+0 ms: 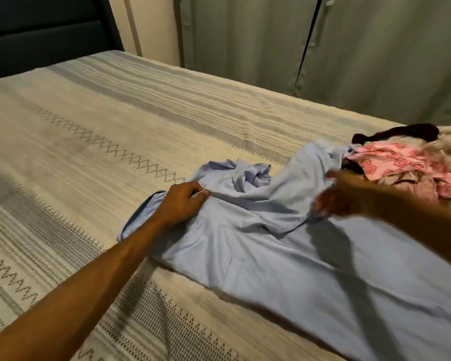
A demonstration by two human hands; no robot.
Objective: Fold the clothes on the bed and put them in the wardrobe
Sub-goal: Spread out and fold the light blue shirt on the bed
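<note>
The light blue garment (284, 256) is seen as thin, smooth, matt cloth; the bedspread (102, 121) is shown as coarse woven cotton-like fabric with openwork bands; the far-right pink garment (401, 162) is printed cloth; the far wardrobe doors (375, 48) are finished smooth and matt.

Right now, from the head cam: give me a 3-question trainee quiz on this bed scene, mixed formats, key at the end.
1. True or false: the light blue shirt is already folded into a neat square.
2. Multiple choice: the left hand is A) flat on the bedspread, B) gripping the blue fabric with curled fingers, C) out of view.
3. Short answer: where does the pile of unfolded clothes lie relative to the shirt?

Key:
1. False; it lies spread out and rumpled.
2. B.
3. Beyond it, to the right, past the blurred right hand, on the wardrobe side.
</note>
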